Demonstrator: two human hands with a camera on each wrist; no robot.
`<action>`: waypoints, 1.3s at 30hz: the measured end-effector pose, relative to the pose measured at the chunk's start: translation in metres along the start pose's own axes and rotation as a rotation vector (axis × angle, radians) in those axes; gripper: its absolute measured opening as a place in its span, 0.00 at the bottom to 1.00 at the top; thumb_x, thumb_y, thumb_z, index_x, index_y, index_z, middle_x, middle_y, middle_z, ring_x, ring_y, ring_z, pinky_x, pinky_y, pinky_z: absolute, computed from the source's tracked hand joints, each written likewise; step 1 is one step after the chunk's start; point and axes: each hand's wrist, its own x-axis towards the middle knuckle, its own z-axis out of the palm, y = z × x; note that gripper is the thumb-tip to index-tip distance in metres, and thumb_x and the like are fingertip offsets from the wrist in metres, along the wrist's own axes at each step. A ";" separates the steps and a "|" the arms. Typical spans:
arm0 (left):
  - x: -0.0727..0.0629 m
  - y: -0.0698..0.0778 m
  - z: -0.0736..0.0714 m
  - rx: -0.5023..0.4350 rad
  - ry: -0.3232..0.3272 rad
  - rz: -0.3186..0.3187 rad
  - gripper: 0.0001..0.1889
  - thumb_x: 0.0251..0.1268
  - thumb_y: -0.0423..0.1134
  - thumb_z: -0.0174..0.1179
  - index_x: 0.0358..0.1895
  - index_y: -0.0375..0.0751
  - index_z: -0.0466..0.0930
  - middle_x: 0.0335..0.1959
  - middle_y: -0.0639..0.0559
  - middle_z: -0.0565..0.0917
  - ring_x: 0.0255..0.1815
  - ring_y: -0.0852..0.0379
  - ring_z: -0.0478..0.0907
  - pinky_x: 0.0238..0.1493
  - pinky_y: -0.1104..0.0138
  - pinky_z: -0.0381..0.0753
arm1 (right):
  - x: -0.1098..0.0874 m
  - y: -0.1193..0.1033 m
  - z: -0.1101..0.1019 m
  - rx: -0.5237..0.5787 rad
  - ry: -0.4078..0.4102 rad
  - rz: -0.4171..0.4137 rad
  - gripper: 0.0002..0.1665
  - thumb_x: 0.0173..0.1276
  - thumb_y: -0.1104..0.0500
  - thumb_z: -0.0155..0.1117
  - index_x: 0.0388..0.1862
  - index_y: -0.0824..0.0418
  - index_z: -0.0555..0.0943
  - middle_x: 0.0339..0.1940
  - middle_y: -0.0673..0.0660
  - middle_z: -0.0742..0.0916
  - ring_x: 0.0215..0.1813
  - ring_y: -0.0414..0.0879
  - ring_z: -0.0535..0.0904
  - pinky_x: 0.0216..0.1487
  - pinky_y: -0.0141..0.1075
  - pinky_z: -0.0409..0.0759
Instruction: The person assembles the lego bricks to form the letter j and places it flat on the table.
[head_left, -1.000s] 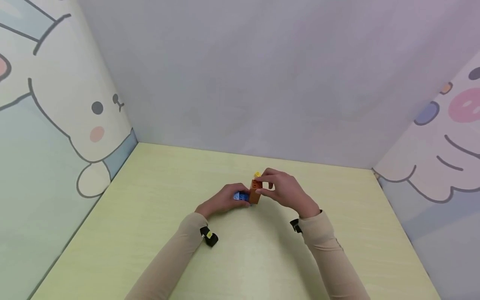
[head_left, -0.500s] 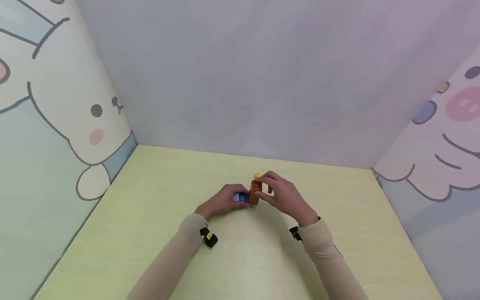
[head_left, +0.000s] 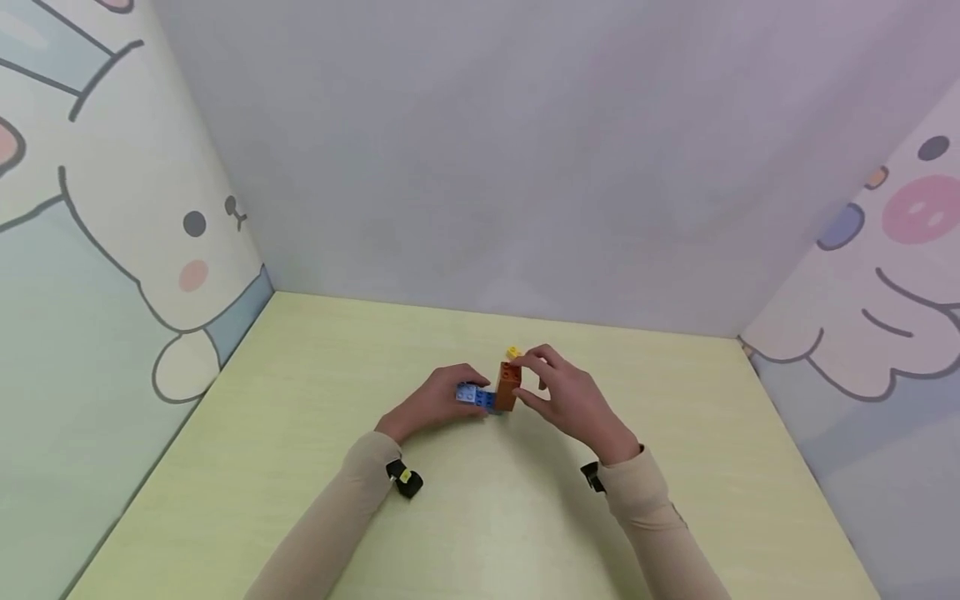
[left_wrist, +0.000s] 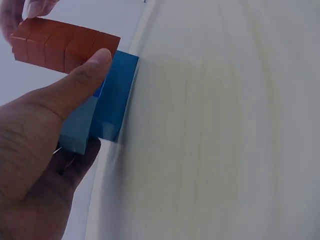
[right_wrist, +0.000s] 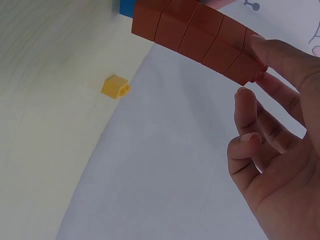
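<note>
A tall stack of orange-brown toy building bricks (head_left: 507, 390) stands upright at the right end of a blue brick (left_wrist: 119, 92). On the left end of that blue base is a light-blue brick (head_left: 466, 393). My left hand (head_left: 431, 404) holds the blue pieces, thumb on the near side and fingers on the far side. In the left wrist view, the thumb overlaps the foot of the orange-brown stack. My right hand (head_left: 573, 400) pinches the top of the stack between thumb (right_wrist: 272, 52) and index finger; its other fingers are loosely curled.
A small yellow brick (right_wrist: 115, 87) lies on the pale yellow table (head_left: 360, 350) just behind the stack. The grey back wall (head_left: 480, 167) rises beyond the table's far edge, with cartoon-printed panels on both sides.
My left hand has slid slightly left, showing more of the light-blue and blue bricks. The orange-brown stack has shifted slightly left; my right hand stays at its top.
</note>
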 end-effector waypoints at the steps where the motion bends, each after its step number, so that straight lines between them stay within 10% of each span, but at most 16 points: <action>1: -0.003 0.000 -0.002 0.011 0.013 0.002 0.24 0.59 0.46 0.76 0.58 0.45 0.84 0.52 0.55 0.86 0.50 0.60 0.81 0.54 0.63 0.82 | -0.001 0.000 0.000 -0.007 0.003 0.001 0.24 0.67 0.51 0.73 0.61 0.49 0.80 0.55 0.49 0.81 0.33 0.36 0.77 0.30 0.27 0.76; 17: -0.024 0.009 -0.018 0.171 0.048 0.035 0.19 0.61 0.36 0.73 0.56 0.44 0.85 0.54 0.52 0.87 0.57 0.54 0.83 0.63 0.55 0.82 | -0.006 -0.003 0.012 -0.001 0.015 0.040 0.25 0.66 0.59 0.74 0.60 0.52 0.75 0.49 0.49 0.83 0.33 0.44 0.81 0.32 0.27 0.77; 39: -0.029 0.007 -0.016 0.200 -0.046 0.035 0.15 0.78 0.43 0.57 0.60 0.42 0.80 0.57 0.51 0.84 0.61 0.54 0.80 0.67 0.55 0.78 | 0.026 0.045 0.032 0.292 -0.207 0.181 0.35 0.70 0.53 0.70 0.72 0.61 0.71 0.59 0.59 0.84 0.42 0.44 0.81 0.46 0.38 0.83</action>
